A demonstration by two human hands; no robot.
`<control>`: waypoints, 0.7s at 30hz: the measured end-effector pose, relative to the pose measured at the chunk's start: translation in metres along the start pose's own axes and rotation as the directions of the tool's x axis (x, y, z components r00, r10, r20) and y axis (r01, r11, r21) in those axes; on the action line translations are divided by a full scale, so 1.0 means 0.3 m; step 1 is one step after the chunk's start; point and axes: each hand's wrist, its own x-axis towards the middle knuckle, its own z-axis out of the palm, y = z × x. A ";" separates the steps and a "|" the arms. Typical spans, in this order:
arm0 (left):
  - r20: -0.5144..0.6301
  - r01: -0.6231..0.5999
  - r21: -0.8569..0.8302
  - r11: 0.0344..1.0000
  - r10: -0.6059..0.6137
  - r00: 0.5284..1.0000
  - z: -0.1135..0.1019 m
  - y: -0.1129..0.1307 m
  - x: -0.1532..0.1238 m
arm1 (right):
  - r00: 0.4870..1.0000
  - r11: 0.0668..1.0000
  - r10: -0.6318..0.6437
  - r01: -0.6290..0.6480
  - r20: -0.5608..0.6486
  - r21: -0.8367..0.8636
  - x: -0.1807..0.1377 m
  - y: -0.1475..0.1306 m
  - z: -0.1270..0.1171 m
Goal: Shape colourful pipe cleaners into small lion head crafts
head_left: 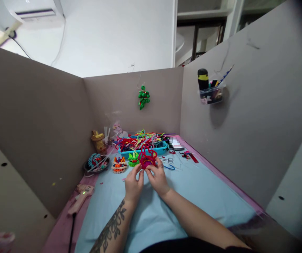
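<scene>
Between my two hands, above the light blue cloth, is a red and magenta pipe-cleaner figure (148, 158) with loops standing up from its top. The fingers of my left hand (134, 181) pinch its lower left side. My right hand (158, 177) grips its lower right side, thumb in front. Just behind my left hand sits a bright green pipe-cleaner figure (133, 159). Further left stands an orange, white and blue pipe-cleaner piece (119, 165). Scissors (169, 160) and a bent blue pipe cleaner (169, 168) lie right of my right hand.
A blue tray (129, 153) heaped with coloured pipe cleaners stands at the back. At left are a dark bowl (96, 167), a gold-lidded cup (98, 141) and a pink glue gun (81, 197). Grey panels enclose three sides; a plastic holder (211, 95) hangs on the right one.
</scene>
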 end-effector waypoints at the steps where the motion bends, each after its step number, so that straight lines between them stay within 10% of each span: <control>1: 0.004 0.004 -0.005 1.000 -0.004 1.000 -0.001 -0.003 0.000 | 1.000 1.000 -0.010 0.010 0.008 0.004 -0.001 0.004 0.002; 21: -0.040 -0.046 -0.046 0.998 0.045 0.998 -0.003 -0.009 0.018 | 0.981 0.978 0.180 -0.186 0.069 0.093 -0.008 0.035 0.029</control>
